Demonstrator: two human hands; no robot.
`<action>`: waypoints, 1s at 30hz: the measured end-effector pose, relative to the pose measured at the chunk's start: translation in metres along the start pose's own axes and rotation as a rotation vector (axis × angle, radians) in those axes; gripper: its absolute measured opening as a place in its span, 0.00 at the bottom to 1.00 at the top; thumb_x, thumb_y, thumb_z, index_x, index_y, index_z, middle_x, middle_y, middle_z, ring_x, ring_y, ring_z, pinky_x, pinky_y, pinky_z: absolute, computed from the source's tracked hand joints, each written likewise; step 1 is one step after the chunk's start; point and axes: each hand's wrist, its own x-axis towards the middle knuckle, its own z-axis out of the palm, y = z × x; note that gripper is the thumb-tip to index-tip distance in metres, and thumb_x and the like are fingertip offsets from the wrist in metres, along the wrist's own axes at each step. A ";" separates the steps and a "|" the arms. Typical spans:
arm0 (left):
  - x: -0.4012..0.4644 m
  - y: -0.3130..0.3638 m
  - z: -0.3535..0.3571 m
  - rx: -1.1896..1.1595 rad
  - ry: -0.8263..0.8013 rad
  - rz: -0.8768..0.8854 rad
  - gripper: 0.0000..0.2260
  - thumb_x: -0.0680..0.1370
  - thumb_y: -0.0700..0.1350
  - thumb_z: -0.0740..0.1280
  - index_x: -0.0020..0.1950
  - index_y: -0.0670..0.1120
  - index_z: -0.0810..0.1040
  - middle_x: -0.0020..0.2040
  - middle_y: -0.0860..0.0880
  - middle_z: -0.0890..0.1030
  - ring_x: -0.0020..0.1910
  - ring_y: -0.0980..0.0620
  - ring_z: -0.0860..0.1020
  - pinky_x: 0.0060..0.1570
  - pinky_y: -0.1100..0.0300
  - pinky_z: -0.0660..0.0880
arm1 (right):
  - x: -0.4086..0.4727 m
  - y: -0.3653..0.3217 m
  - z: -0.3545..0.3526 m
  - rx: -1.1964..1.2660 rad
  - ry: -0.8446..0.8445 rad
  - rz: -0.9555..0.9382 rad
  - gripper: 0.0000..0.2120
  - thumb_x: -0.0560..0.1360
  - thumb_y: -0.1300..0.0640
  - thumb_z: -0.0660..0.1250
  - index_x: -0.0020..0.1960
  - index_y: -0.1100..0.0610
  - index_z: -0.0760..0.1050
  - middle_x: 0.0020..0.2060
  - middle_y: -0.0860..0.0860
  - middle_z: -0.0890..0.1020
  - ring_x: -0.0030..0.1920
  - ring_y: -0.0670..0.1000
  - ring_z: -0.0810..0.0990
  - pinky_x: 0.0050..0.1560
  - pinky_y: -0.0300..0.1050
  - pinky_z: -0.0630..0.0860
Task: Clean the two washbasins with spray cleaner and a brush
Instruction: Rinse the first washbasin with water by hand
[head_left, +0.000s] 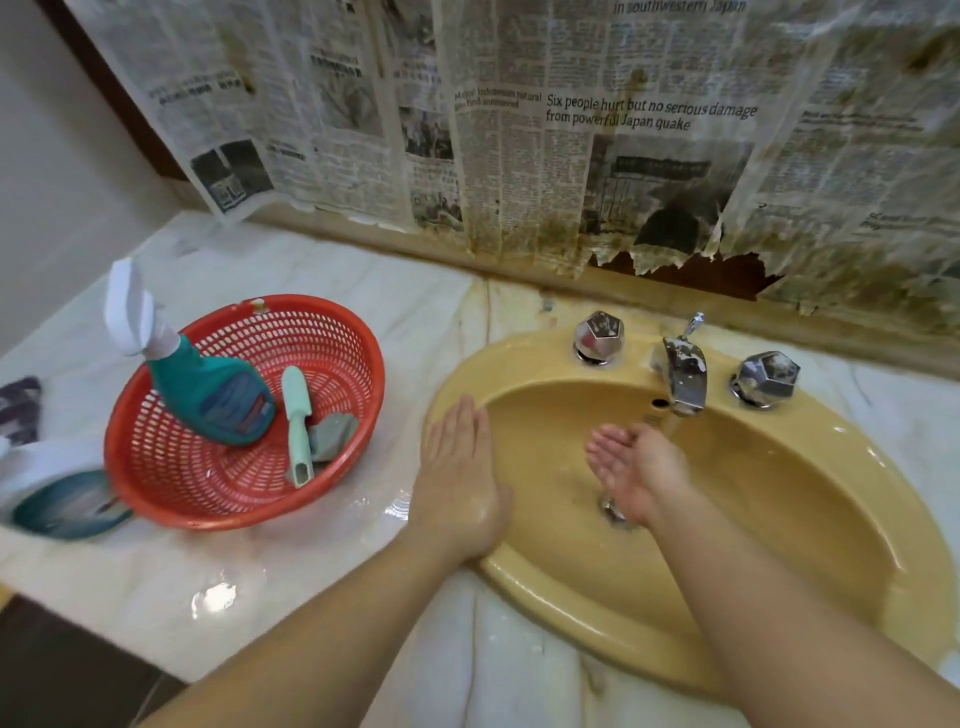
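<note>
- We are resting our flat left hand (460, 475) on the yellow washbasin (779, 519) rim.
- We are cupping our right hand (631, 467), holding nothing, under the running tap (683, 376).
- The spray cleaner (208, 384) and brush (298, 426) are lying in the red basket (156, 467).

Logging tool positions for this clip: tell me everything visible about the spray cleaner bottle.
The spray cleaner bottle is teal plastic with a white trigger head and a dark label too blurred to read. It leans tilted inside the red perforated basket, base down in the bowl, neck resting over the left rim. A mint-handled brush lies just right of it. Neither hand touches it.
</note>
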 end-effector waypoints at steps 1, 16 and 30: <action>-0.018 0.012 0.001 -0.017 -0.029 0.012 0.38 0.75 0.56 0.54 0.82 0.40 0.52 0.83 0.38 0.50 0.82 0.42 0.46 0.80 0.48 0.42 | 0.006 -0.003 -0.013 0.122 0.021 0.019 0.16 0.86 0.57 0.53 0.49 0.63 0.76 0.50 0.59 0.82 0.47 0.54 0.81 0.49 0.48 0.78; -0.046 -0.010 -0.003 0.107 -0.038 0.541 0.15 0.79 0.56 0.62 0.41 0.49 0.81 0.37 0.50 0.80 0.43 0.46 0.79 0.56 0.52 0.73 | -0.079 0.027 0.016 -0.605 -0.431 0.146 0.15 0.84 0.58 0.60 0.44 0.64 0.78 0.35 0.59 0.81 0.34 0.53 0.80 0.36 0.42 0.81; -0.019 0.108 0.003 -0.259 -0.309 0.242 0.15 0.78 0.54 0.57 0.51 0.49 0.80 0.50 0.44 0.84 0.52 0.41 0.80 0.48 0.51 0.77 | -0.029 -0.033 -0.017 0.210 -0.238 0.078 0.07 0.82 0.63 0.63 0.48 0.63 0.78 0.38 0.55 0.82 0.39 0.51 0.83 0.41 0.40 0.83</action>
